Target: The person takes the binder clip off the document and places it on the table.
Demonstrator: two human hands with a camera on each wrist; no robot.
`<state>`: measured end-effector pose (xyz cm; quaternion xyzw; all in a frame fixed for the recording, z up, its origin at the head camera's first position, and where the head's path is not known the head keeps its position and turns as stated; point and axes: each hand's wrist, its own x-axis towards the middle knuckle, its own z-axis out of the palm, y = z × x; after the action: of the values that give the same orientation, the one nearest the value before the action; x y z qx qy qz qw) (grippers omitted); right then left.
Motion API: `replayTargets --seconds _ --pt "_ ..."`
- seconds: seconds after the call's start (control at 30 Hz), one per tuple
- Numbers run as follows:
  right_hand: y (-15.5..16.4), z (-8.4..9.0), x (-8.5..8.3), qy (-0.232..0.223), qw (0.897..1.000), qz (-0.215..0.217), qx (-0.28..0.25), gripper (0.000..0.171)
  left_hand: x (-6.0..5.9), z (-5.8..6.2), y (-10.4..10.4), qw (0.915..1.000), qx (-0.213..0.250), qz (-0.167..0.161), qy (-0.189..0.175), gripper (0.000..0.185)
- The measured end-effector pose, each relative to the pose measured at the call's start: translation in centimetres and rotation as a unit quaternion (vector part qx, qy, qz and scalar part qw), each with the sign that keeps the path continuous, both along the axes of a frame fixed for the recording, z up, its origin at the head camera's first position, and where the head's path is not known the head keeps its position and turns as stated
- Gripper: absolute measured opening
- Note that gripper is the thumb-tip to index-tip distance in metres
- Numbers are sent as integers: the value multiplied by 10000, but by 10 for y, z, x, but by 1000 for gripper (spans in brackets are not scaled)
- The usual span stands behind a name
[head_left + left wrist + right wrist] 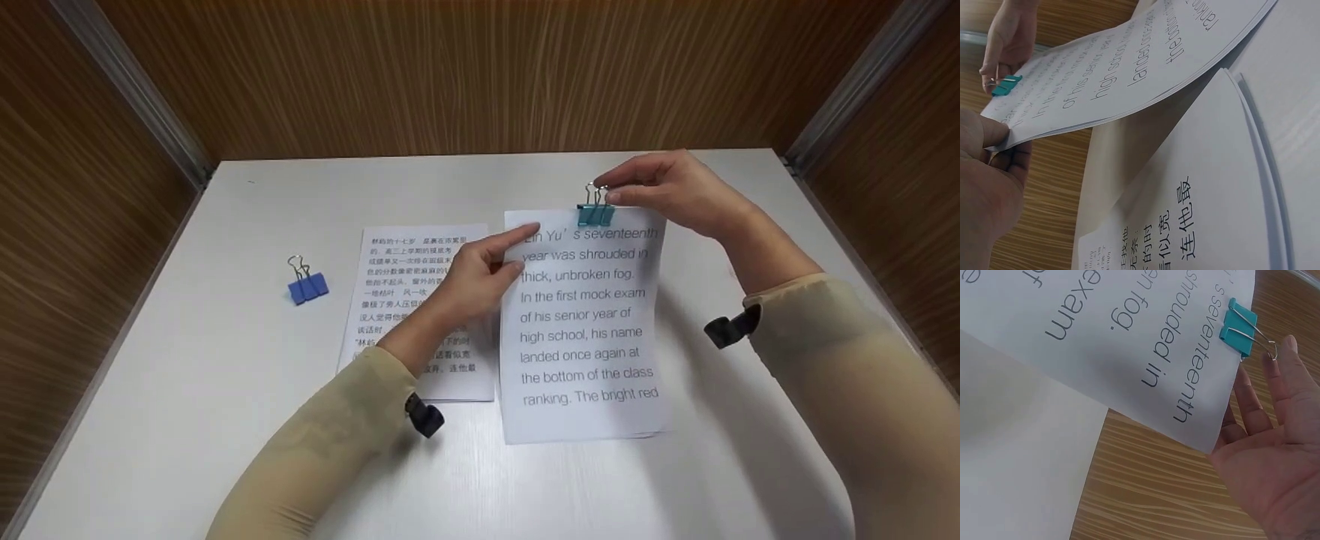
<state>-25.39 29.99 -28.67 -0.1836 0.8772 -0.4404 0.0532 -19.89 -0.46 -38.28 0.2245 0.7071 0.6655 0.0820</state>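
Teal binder clip (595,214) sat on the English-text stack's (585,330) top edge, its wire handles pinched by the right hand (671,191); the left hand (480,277) pinched the stack's left edge.

We see bright, even overhead light. Soft shadows fall right of the English sheets (585,330) on the white table (225,420). Head view sharp; wrist views blur close up.

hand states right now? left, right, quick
Left hand: pinching the top left corner of the English sheet stack.
Right hand: pinching the wire handles of the teal binder clip on that stack's top edge.
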Motion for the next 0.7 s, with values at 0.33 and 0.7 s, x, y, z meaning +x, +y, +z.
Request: replayTargets --seconds 0.33,0.7 --pt "-5 -3 -2 -288 9986 342 -282 30 -1 -4 0 9999 -6 62 -87 55" --pt "-5 -4 0 -273 9971 540 -471 29 0 -7 1 9999 64 94 -124 56"
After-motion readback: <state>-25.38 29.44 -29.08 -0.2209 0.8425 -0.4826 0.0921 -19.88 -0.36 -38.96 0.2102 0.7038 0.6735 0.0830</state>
